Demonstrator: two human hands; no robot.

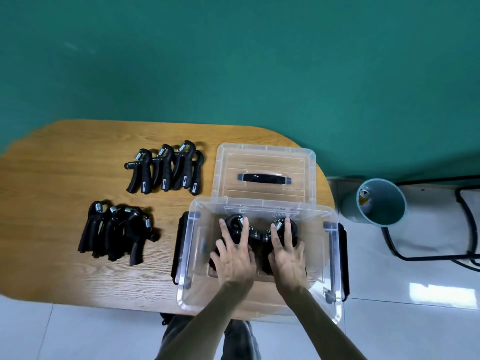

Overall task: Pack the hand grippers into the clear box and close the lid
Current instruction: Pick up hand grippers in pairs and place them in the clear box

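The clear box [193, 268] stands open at the table's front right, with black latches on both ends. Its clear lid [265, 157], with a dark handle, lies flat on the table just behind it. Both my hands are inside the box. My left hand [235, 258] lies with straight, spread fingers on a black hand gripper [233, 226]. My right hand [285, 255] lies the same way on another hand gripper [292, 231]. Several more hand grippers lie on the table in a far group [166, 167] and a near group [117, 229], left of the box.
The wooden table [65, 178] has rounded corners and a green wall behind it. A teal bin [376, 203] stands on the tiled floor to the right, next to a black metal frame [462, 224]. My legs show under the table's front edge.
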